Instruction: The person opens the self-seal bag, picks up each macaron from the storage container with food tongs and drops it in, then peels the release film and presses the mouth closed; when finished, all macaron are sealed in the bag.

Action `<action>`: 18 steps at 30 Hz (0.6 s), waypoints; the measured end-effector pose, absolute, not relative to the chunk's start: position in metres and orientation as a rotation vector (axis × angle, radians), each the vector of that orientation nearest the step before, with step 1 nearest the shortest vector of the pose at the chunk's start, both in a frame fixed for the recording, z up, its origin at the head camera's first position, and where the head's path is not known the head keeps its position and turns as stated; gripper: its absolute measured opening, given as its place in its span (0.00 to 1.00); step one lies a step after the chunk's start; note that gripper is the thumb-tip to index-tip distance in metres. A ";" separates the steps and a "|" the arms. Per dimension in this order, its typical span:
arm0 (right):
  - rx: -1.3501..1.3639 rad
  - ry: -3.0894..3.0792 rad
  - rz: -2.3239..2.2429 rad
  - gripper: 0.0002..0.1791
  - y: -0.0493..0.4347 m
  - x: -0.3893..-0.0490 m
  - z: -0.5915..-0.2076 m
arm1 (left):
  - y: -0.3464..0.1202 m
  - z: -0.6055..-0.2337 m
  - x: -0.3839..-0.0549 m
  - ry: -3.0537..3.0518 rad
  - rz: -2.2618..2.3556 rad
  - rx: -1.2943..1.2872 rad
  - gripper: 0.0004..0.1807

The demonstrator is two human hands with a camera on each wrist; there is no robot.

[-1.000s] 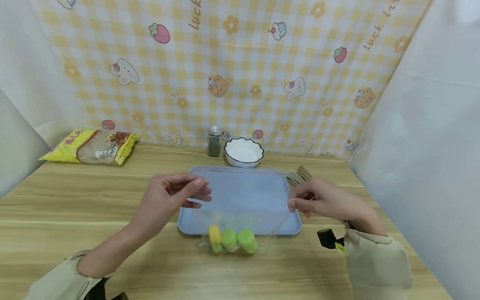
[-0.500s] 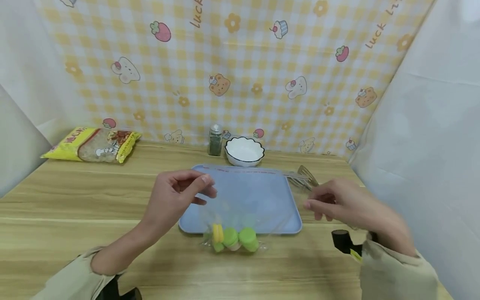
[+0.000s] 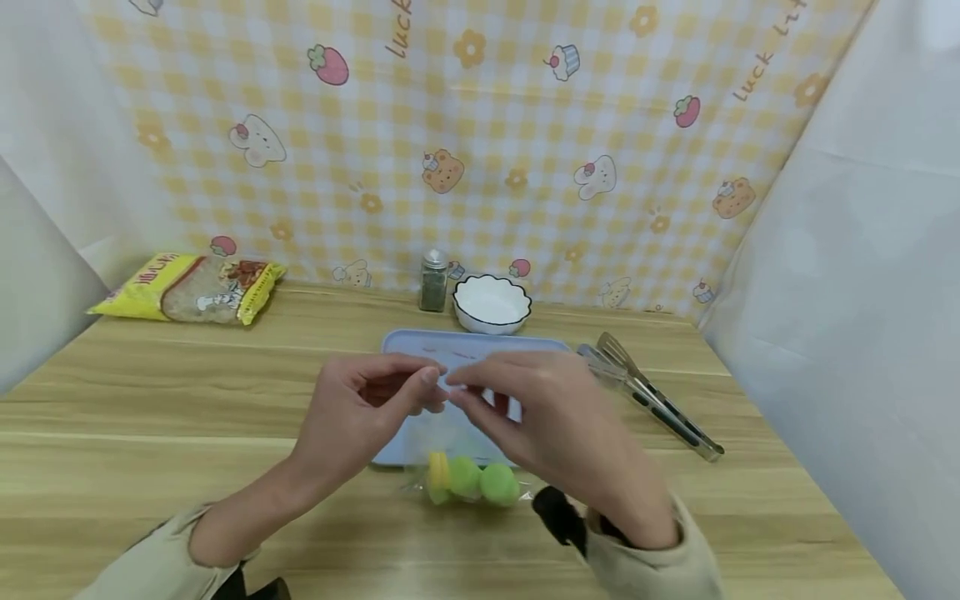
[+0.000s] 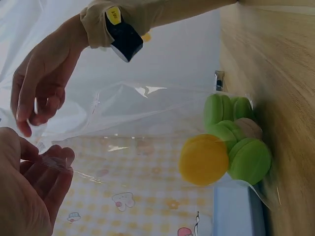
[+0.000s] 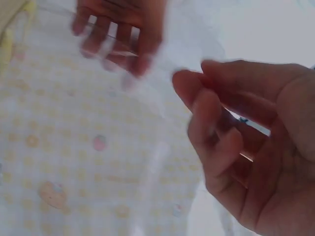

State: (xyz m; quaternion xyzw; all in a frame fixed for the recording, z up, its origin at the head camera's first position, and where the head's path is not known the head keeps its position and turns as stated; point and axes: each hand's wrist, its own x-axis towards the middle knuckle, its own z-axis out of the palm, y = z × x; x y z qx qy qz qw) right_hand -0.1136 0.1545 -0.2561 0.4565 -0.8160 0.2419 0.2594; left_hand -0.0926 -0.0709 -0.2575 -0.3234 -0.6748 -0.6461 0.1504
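Observation:
My left hand (image 3: 360,417) pinches the top edge of a clear plastic bag (image 4: 152,110), which hangs upright with its bottom close over the table. Inside, at the bottom, lie several macarons: a yellow macaron (image 4: 204,160), some green macarons (image 4: 249,161) and a pale pinkish one (image 4: 248,129). My right hand (image 3: 558,417) is close beside the left fingertips at the bag's upper corner, its fingers loosely curled with nothing visible between them. In the right wrist view the left hand and the film are blurred.
Behind the bag lies a blue tray (image 3: 408,335), partly covered by my hands. Metal tongs (image 3: 671,421) and a slotted spatula (image 3: 617,348) lie at the right. A scalloped white bowl (image 3: 492,302), a spice jar (image 3: 433,282) and a yellow food packet (image 3: 191,289) stand along the back.
My right hand first moved a little right, beyond the tray's edge, then swung left to beside the left hand. The left hand shifted slightly right, still holding the bag.

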 end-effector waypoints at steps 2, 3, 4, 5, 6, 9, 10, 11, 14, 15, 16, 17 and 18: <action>1.165 -2.169 0.629 0.08 0.126 -0.094 -0.223 | -0.070 -0.257 -0.092 -1.928 -1.829 -0.950 0.09; 1.142 -2.152 0.609 0.07 0.119 -0.090 -0.216 | -0.070 -0.257 -0.091 -1.919 -1.818 -0.958 0.09; 1.118 -2.141 0.582 0.05 0.115 -0.087 -0.209 | -0.070 -0.257 -0.091 -1.912 -1.804 -0.963 0.09; 1.099 -2.145 0.557 0.04 0.112 -0.084 -0.205 | -0.069 -0.257 -0.091 -1.906 -1.783 -0.968 0.10; 1.085 -2.149 0.536 0.04 0.109 -0.081 -0.200 | -0.068 -0.256 -0.090 -1.904 -1.751 -0.968 0.09; 1.063 -2.141 0.480 0.03 0.108 -0.080 -0.198 | -0.067 -0.255 -0.089 -1.903 -1.673 -0.960 0.09; 1.067 -2.134 0.470 0.03 0.108 -0.080 -0.198 | -0.067 -0.254 -0.089 -1.905 -1.647 -0.958 0.09; 1.073 -2.128 0.463 0.03 0.108 -0.080 -0.199 | -0.067 -0.254 -0.089 -1.906 -1.627 -0.959 0.10; 1.089 -2.108 0.450 0.03 0.108 -0.081 -0.200 | -0.067 -0.253 -0.089 -1.884 -1.572 -0.987 0.10; 1.094 -2.103 0.447 0.03 0.108 -0.081 -0.201 | -0.068 -0.253 -0.089 -1.873 -1.551 -1.003 0.10; 1.100 -2.097 0.441 0.03 0.108 -0.081 -0.200 | -0.068 -0.253 -0.089 -1.861 -1.523 -1.022 0.10; 1.106 -2.092 0.434 0.03 0.108 -0.081 -0.200 | -0.068 -0.253 -0.090 -1.848 -1.499 -1.042 0.10; 1.116 -2.086 0.426 0.03 0.108 -0.081 -0.200 | -0.068 -0.253 -0.090 -1.844 -1.474 -1.059 0.10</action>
